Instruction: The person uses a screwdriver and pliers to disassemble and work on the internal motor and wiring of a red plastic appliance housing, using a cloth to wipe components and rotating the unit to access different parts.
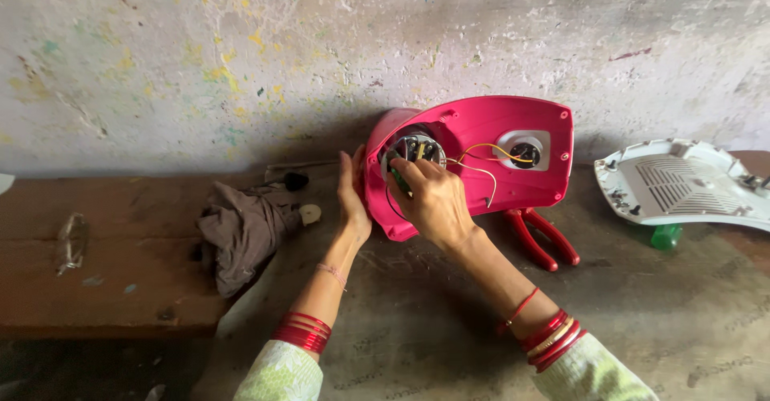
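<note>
Hands met at a pink plastic appliance housing point(481, 156) that stood tipped on its edge on the bench point(449, 321), its open underside turned toward the camera and its back close to the stained wall point(321, 40). The left hand point(351, 200) lay flat and upright against the housing's left edge, fingers straight, its grip open and merely bracing the shell rather than closing round it. The right hand point(433, 200) reached into the round opening where the motor point(415, 148) sat, fingers bunched and pinched shut on something small and green at the motor's lower edge; what exactly that piece was could not be told. Yellow and white wires point(481, 164) ran from the motor across to a round grey fitting point(525, 152) in the right half of the housing.

Red-handled pliers point(541, 236) lay on the bench just below the housing's right corner, touching or nearly touching it. A crumpled brown cloth point(241, 232) lay to the left, near a small black and white part point(298, 196). A white vented cover plate point(682, 184) rested well apart at the right, over a green object point(664, 236). Red bangles point(303, 333) circled both wrists.
</note>
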